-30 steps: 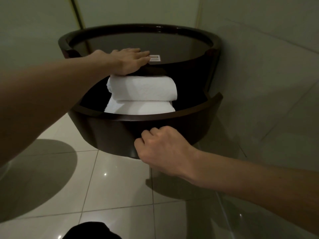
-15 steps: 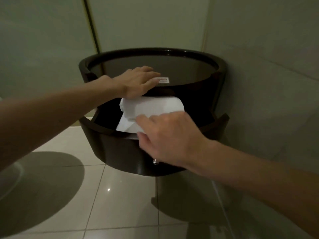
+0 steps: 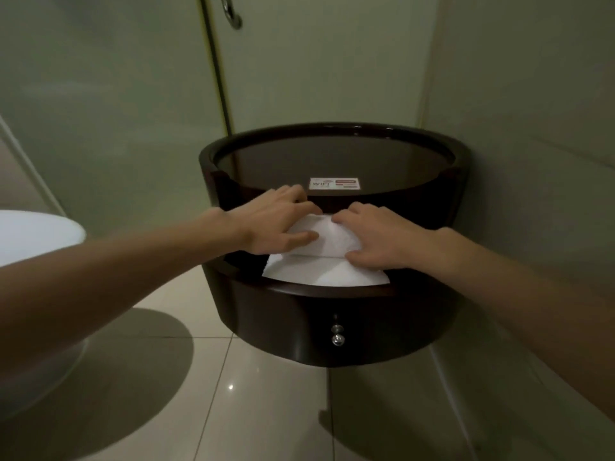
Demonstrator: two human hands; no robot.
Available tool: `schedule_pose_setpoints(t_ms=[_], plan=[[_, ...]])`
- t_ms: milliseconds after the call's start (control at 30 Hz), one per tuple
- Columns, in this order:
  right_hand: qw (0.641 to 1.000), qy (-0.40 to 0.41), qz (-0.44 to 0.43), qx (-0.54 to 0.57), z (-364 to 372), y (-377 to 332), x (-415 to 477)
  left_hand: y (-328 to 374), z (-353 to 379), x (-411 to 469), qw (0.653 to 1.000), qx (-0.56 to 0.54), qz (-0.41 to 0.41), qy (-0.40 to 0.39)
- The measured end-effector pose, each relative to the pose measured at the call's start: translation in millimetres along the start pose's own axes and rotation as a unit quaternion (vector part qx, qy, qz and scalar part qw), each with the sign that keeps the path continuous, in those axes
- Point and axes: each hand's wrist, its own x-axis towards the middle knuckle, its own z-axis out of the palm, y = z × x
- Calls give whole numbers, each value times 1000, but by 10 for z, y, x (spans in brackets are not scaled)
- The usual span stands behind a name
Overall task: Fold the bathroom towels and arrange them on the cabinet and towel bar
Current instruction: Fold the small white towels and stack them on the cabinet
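Note:
A round dark wooden cabinet [image 3: 299,321] hangs in the corner, with an open shelf under its glass top. Two white folded towels are stacked in that shelf. My left hand [image 3: 276,224] holds the left end of the top towel [image 3: 327,239], fingers over it and thumb along its front. At the towel's right end, my right hand [image 3: 376,237] grips the same way. The lower towel [image 3: 326,274] lies flat beneath, its front edge showing above the shelf's rim. No towel bar is in view.
A small WiFi sticker [image 3: 334,183] lies on the glass top. A metal knob [image 3: 337,339] sticks out of the cabinet front. A white rounded basin edge [image 3: 36,234] is at the left. A glass door with a handle [image 3: 231,13] stands behind, over a glossy tiled floor [image 3: 266,410].
My right hand rose from the cabinet's lower front to the top towel. My left hand came off the cabinet top onto the towel. The view has pulled back.

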Motion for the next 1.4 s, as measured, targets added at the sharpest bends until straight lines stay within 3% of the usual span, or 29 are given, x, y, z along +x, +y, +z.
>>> schedule_pose_setpoints(t_ms=[233,467,700,967,1100,1400], plan=[[999,-12,29,-35,50,110,58,0,160,43,1000,12,-17,-1],[998,32,0,-57,4,29,38,32,246,116,999,37,-20,20],[997,25,-30,-74,-11,-32,-67,19,277,55,998,52,-31,12],[998,-24,51,14,74,94,-154,28,337,25,979,-124,-155,-55],[994,-52,81,59,88,63,-123,16,404,52,975,-151,-156,-41],[997,48,48,24,49,-36,-116,91,408,13,976,-162,-133,57]])
